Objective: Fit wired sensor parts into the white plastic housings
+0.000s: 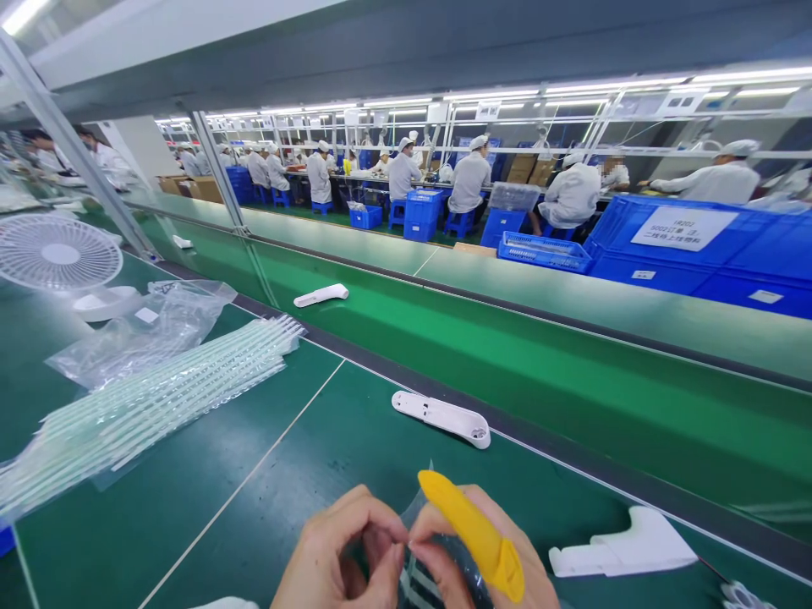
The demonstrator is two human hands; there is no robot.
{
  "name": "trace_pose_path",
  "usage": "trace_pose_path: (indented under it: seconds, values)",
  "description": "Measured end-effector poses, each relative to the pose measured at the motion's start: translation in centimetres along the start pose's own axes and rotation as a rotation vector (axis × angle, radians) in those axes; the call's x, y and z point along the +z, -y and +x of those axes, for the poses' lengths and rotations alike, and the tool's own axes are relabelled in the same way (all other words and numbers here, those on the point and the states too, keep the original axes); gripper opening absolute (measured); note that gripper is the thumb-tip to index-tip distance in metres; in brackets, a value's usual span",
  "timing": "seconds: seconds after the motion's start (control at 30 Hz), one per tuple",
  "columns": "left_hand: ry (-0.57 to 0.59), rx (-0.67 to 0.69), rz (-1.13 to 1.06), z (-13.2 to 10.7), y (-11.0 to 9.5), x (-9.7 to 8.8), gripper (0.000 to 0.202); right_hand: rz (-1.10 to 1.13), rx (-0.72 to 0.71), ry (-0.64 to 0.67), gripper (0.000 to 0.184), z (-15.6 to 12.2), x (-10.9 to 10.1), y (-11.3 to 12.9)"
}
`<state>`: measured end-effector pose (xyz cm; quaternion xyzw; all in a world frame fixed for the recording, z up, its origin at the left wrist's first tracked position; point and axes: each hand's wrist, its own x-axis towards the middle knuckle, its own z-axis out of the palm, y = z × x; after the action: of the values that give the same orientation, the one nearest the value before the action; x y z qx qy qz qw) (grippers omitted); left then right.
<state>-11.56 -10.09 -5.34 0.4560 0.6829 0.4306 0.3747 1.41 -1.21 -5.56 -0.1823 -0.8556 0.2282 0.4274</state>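
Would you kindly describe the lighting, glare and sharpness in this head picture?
Head view, upper left: the ceiling light tube is washed out; head view, left: glints on the plastic bag; head view, bottom: pale streaks on the clear film; head view, background: the seated workers lack fine detail.

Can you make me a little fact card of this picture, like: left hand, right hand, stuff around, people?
Left hand: pinching clear plastic
Right hand: pinching the same plastic; yellow cover on one finger
Beyond the hands: long white part on the table
Right side: bent white part
Left side: bundle of pale strips, white fan
Green lane: white piece on it
Background: seated people in white, blue bins
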Motion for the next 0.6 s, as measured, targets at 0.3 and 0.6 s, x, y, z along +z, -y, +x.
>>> trace_pose_path:
  seconds: [0.3,0.6]
  values:
    - [0.110,-0.131,-0.054,0.8,-1.2,-0.5,0.033,-0.059,-0.055,0.164,0.027,0.7,-0.9,-0.5]
    - [0.105,-0.357,-0.481,1.3,-1.2,-0.1,0.045,-0.068,-0.064,0.043,0.029,-1.9,0.3,-1.4]
